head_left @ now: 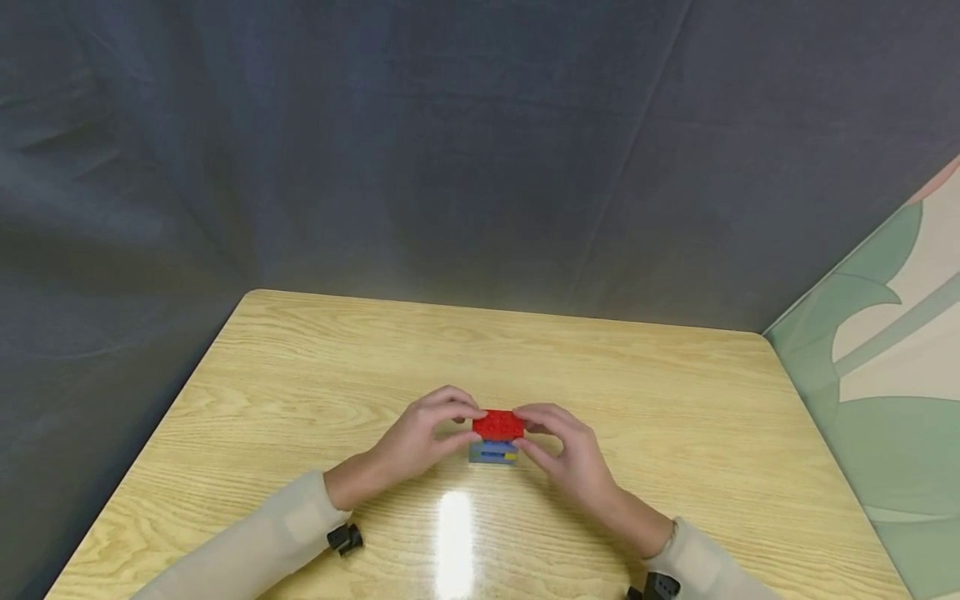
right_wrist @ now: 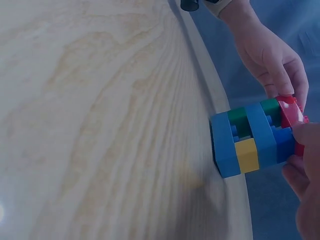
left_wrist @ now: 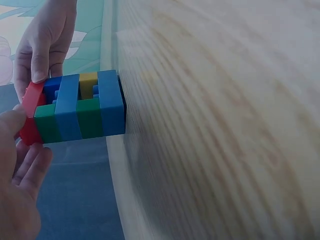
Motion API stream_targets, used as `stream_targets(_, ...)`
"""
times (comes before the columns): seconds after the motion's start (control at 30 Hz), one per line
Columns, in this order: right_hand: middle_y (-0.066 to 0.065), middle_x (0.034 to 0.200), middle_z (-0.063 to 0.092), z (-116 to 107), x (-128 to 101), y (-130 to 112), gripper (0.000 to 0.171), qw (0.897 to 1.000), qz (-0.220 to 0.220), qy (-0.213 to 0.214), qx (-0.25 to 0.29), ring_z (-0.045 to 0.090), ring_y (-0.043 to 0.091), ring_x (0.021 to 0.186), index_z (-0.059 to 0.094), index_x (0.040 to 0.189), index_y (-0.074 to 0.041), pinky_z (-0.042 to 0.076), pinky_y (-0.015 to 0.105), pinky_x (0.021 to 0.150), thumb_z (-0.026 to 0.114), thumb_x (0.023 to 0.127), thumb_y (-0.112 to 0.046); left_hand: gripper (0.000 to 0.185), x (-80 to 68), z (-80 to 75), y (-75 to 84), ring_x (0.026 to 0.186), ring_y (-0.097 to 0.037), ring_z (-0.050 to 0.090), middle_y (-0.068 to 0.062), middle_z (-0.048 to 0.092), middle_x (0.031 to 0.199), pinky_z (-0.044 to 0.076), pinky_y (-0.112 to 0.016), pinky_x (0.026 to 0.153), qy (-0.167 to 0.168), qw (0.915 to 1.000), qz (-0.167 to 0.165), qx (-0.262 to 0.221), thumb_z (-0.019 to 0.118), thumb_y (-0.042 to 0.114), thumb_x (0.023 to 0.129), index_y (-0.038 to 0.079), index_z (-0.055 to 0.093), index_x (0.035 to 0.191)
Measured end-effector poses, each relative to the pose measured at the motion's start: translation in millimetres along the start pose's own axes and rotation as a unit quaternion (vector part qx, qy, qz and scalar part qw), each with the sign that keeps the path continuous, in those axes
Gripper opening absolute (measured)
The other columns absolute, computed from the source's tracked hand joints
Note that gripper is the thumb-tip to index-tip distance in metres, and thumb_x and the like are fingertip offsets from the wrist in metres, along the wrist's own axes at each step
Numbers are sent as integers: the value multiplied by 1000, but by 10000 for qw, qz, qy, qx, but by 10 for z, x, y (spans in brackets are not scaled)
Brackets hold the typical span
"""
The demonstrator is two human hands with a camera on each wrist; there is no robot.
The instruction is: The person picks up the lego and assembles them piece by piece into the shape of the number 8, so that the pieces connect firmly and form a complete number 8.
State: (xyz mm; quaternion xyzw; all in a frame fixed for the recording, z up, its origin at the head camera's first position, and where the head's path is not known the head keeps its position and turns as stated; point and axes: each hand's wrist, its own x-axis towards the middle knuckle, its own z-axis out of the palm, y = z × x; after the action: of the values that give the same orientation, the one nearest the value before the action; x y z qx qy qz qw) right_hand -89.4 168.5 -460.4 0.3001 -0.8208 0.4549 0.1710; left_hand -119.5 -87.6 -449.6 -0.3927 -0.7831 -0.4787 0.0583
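The flat red plastic brick plate (head_left: 498, 425) sits on top of a small stack of blue, green and yellow plastic bricks (head_left: 492, 452), which stands on the light wooden desk (head_left: 300, 392) a little toward the near edge from its middle. The wrist views show the stack built in layers: blue bands alternating with green blocks on one side (left_wrist: 80, 107) and a yellow block on the other (right_wrist: 247, 155), with the red plate (left_wrist: 31, 112) capping the end away from the desk.

Your left hand (head_left: 427, 433) pinches the plate from 9 o'clock, thumb and fingertips curled onto its edge. Your right hand (head_left: 562, 450) pinches it from 3 o'clock in the same way, fingers bent over the top and thumb lower down by the stack. Both hands are narrow, closed on the plate.

Both forearms in pale beige sleeves (head_left: 255, 542) rest toward 6 o'clock, each carrying a small black wrist mount (head_left: 345, 538). A dark grey fabric backdrop (head_left: 450, 150) hangs beyond the desk at 12 o'clock, and a panel with green leaf shapes (head_left: 885, 375) stands at 3 o'clock.
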Motion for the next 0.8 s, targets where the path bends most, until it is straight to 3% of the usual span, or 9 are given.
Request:
stream_targets(0.17,6,115,71,-14,58,17,45,9990,431,-102,32,71,19,96,70,121,-6,61,34,81,84,79,5,26,49,19,-59,97,-21,67,-3,66,113,59,-30,83,160,9998,34,133,79,9,89,4,75,114)
stream_targets(0.37,5,117,71,-3,141,72,41,9963,850,-41,152,71,20,97,71,122,-7,61,36,83,81,83,1,23,133,43,-137,98,-19,67,-2,67,113,58,-26,85,367,9990,-241,2,77,8,91,6,75,113)
stream_targets(0.53,4,118,71,29,197,138,36,9930,1145,32,276,70,21,100,71,122,-9,61,36,84,78,88,-1,21,196,54,-207,97,-13,66,-1,67,113,58,-25,85,439,9975,-552,-56,74,8,93,6,74,115)
stream_targets(0.8,8,120,71,87,298,243,31,9857,1656,125,284,70,24,100,71,123,-7,60,34,85,74,93,-7,25,306,72,-304,101,-20,68,-9,68,116,58,-26,88,469,9904,-1269,-265,72,8,95,1,72,119)
